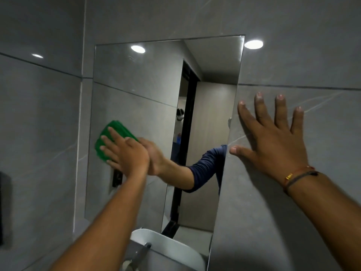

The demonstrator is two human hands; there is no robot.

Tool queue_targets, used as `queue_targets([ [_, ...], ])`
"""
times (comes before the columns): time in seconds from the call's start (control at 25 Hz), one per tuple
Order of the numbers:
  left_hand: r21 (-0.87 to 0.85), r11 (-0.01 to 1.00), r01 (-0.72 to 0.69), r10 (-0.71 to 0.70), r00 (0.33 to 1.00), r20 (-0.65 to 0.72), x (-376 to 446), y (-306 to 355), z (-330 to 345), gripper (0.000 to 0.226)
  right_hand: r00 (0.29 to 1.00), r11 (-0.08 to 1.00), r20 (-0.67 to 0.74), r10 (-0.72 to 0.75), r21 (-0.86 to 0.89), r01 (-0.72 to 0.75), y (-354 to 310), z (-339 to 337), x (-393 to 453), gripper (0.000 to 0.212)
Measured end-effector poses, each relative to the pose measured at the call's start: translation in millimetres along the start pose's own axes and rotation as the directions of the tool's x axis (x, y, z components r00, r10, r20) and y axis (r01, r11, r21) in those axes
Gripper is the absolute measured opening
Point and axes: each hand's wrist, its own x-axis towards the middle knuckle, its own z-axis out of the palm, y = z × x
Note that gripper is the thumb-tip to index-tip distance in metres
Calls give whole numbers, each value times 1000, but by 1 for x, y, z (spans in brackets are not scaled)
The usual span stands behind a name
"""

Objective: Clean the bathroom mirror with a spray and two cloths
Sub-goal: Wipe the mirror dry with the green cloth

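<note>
A tall frameless mirror [148, 90] hangs on the grey tiled wall. My left hand [125, 153] presses a folded green cloth [106, 140] flat against the mirror's lower left part, fingers spread over the cloth. The mirror shows the reflection of that hand and a blue sleeve. My right hand [273, 137] rests flat on the wall tile just right of the mirror's edge, fingers apart, holding nothing. A thread bracelet sits on that wrist. No spray bottle or second cloth is in view.
A white basin [175, 249] with a metal tap [142, 251] sits below the mirror at the bottom centre. A dark fixture [4, 208] is mounted on the left wall. The mirror reflects a dark doorway behind me.
</note>
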Motion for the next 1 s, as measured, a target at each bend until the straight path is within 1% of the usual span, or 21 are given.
queue_targets([
  [0.04, -4, 999, -45, 45, 998, 31, -35, 9, 6, 64, 1000, 1000, 2, -4, -1, 4, 0, 0, 0, 114],
  [0.12, 13, 973, -232, 229, 965, 126, -103, 23, 18, 66, 1000, 1000, 9, -10, -2, 10, -1, -2, 1, 113],
  [0.16, 24, 935, -354, 344, 921, 182, -133, 27, 20, 67, 1000, 1000, 19, -16, -1, 16, -1, -5, 0, 112],
  [0.2, 34, 871, -490, 467, 848, 249, -160, 23, 22, 67, 999, 1000, 31, -15, -1, 15, 0, -6, -1, 111],
  [0.24, 38, 775, -630, 587, 742, 324, -182, 12, 22, 66, 999, 1000, 37, -12, 2, 12, 2, -7, -1, 110],
  [0.28, 24, 641, -767, 699, 597, 394, -195, -7, 19, 68, 999, 1000, 41, -12, 5, 12, 2, -9, -1, 109],
  [0.32, 8, 456, -890, 793, 411, 449, -197, -30, 14, 72, 999, 1000, 41, -13, 6, 13, 2, -10, -2, 109],
  [0.36, -11, 227, -974, 852, 193, 487, -184, -52, 8, 76, 999, 1000, 38, -16, 4, 16, 3, -10, -3, 108],
  [0.4, -38, -2, -999, 858, -22, 513, -161, -71, 1, 77, 999, 1000, 34, -18, 3, 18, 4, -10, -3, 108],
  [0.44, -60, -175, -983, 827, -180, 533, -130, -83, -5, 78, 999, 1000, 33, -17, 3, 17, 5, -10, -4, 107],
  [0.48, -54, -267, -962, 799, -253, 545, -95, -88, -10, 79, 999, 1000, 31, -19, 2, 19, 6, -10, -4, 107],
  [0.52, -22, -268, -963, 806, -237, 542, -58, -93, -15, 80, 999, 1000, 31, -20, -2, 20, 5, -8, -3, 108],
  [0.56, 22, -193, -981, 837, -153, 526, -24, -96, -20, 81, 999, 1000, 30, -16, -6, 16, 5, -7, -2, 108],
  [0.68, 125, 218, -968, 848, 251, 466, 58, -114, -36, 76, 1000, 1000, 15, -14, -7, 14, 5, -3, -1, 109],
  [0.76, 146, 492, -859, 766, 506, 396, 98, -133, -44, 68, 1000, 1000, 13, -16, -10, 16, 6, 0, 0, 108],
  [0.8, 147, 638, -756, 683, 643, 345, 111, -140, -46, 66, 1000, 1000, 13, -17, -9, 17, 7, 0, 0, 108],
  [0.84, 129, 780, -613, 562, 776, 287, 117, -144, -45, 66, 1000, 1000, 15, -17, -6, 17, 7, 1, 0, 108],
  [0.88, 94, 894, -437, 408, 884, 226, 116, -143, -42, 66, 1000, 1000, 17, -15, -1, 15, 7, 1, 1, 108],
  [0.92, 63, 964, -257, 244, 956, 166, 108, -140, -38, 65, 1000, 1000, 20, -14, 0, 14, 6, 1, 1, 108],
  [0.96, 45, 994, -98, 92, 990, 107, 93, -135, -33, 64, 1000, 1000, 22, -17, -4, 17, 5, 1, 2, 108],
  [1.0, 38, 999, 18, -20, 998, 62, 69, -128, -26, 63, 1000, 1000, 22, -18, -9, 18, 6, 0, 1, 108],
])
